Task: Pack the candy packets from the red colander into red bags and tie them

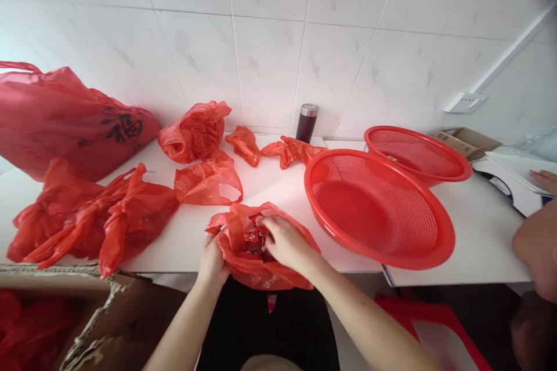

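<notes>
In front of me, at the table's near edge, an opened red plastic bag (pixel 270 281) holds small dark-red packets (pixel 253 243) with printing on them. My left hand (pixel 213 259) is closed on the bag's left rim, its fingers partly hidden by the plastic. Reaching into the mouth of the bag from the right, my right hand (pixel 285 242) has its fingers curled down among the packets. Its fingertips are hidden, so what they pinch does not show. A large red perforated basket (pixel 348 208) stands to the right of the bag, its inside bare.
Tied red bags (pixel 139 214) and a big red bag (pixel 56 110) fill the left. Crumpled bags (pixel 194 133) and a dark flask (pixel 307 123) stand along the wall. A second basket (pixel 418 153) is behind the first. Another person's arm (pixel 539 243) is at right, an open carton (pixel 87 324) below left.
</notes>
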A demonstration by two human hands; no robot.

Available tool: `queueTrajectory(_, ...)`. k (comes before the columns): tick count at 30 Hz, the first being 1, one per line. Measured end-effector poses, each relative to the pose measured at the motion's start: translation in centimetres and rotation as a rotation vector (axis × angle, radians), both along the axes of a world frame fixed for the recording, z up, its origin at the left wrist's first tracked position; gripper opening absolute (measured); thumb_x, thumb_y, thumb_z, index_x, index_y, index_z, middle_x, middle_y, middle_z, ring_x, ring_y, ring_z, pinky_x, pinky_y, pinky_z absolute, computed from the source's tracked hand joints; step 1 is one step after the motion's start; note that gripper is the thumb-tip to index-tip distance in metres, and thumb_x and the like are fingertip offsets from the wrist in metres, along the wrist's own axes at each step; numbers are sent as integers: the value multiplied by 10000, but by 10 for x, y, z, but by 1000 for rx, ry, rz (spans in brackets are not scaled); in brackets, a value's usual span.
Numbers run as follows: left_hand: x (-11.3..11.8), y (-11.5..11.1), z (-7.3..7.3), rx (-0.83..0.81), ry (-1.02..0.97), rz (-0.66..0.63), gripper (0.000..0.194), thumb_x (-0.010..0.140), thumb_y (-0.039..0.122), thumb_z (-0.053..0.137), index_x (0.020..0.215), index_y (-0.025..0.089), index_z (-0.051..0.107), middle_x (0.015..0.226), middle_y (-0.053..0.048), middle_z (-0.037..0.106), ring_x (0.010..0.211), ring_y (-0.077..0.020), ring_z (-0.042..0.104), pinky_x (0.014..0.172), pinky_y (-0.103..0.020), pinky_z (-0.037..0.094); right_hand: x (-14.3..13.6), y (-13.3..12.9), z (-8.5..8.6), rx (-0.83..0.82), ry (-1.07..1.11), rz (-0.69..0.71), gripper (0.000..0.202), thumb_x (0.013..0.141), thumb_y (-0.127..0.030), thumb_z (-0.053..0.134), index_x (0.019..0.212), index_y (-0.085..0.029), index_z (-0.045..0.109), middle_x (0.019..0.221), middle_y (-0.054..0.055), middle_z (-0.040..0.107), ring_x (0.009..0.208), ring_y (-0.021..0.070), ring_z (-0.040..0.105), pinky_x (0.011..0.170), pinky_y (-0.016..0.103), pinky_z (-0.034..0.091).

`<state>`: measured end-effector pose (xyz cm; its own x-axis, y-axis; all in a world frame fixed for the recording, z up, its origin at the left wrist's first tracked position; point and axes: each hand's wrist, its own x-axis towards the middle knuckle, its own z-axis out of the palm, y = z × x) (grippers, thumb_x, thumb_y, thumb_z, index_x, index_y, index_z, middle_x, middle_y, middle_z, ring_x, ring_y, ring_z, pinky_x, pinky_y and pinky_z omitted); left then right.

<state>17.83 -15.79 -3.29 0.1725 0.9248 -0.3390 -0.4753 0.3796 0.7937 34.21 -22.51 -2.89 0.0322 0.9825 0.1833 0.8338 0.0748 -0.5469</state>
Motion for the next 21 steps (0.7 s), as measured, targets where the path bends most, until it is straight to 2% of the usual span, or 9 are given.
queueTrajectory(2,0,11,-10,46,-1,85,194,641,120,665,813,180,599,682,28,667,556,-111,612,551,-207,498,15,6,-7,45,55,-127,455,800,17,421,1155,-200,608,1192,72,643,1122,184,581,1012,311,425)
queueTrajectory(5,0,27,-20,132,6,167,166,666,155,661,809,195,588,701,47,649,598,-99,608,599,-199,492,25,7,-11,95,85,-239,371,864,-25,382,1100,-189,617,1135,84,662,1086,191,595,995,332,437)
queueTrajectory(7,2,29,-24,204,26,162,149,698,191,670,833,203,610,766,38,662,672,-108,622,666,-207,497,20,4,-12,148,115,-202,264,909,-158,467,1128,-207,606,1146,78,651,1097,202,583,992,350,441)
queueTrajectory(9,3,22,-26,289,51,125,132,733,222,674,861,208,644,868,15,680,798,-128,635,760,-210,489,11,1,-15,183,131,-117,314,861,-251,600,1175,-230,598,1184,73,629,1147,226,549,1015,383,424)
queueTrajectory(11,3,13,-25,370,68,75,158,757,239,672,912,207,677,996,-16,687,959,-161,623,864,-219,463,5,1,-21,187,148,-46,410,817,-208,634,1223,-235,582,1218,75,608,1188,233,521,1042,400,401)
queueTrajectory(13,3,5,-22,459,126,-23,223,770,242,669,988,205,692,1098,-42,679,1086,-197,586,939,-236,430,6,3,-28,180,213,-33,456,822,-133,562,1267,-229,547,1258,73,589,1202,205,521,1053,374,398)
queueTrajectory(15,4,2,-20,518,209,-140,242,761,231,678,999,197,703,1071,-51,698,1055,-222,599,910,-254,443,10,6,-33,171,303,-58,480,832,-108,496,1297,-226,507,1308,66,565,1216,174,524,1056,338,404)
queueTrajectory(17,4,3,-21,534,262,-223,170,725,206,704,892,178,718,930,-48,722,909,-229,627,808,-263,469,15,7,-36,162,358,-87,482,842,-121,467,1309,-236,479,1342,50,547,1235,158,517,1059,315,406)
queueTrajectory(21,3,11,-31,503,214,-138,72,742,242,680,777,179,680,789,-12,682,765,-176,588,707,-230,446,18,5,-31,196,368,-244,408,851,-155,431,1249,-235,474,1304,52,577,1215,167,533,1037,303,419)
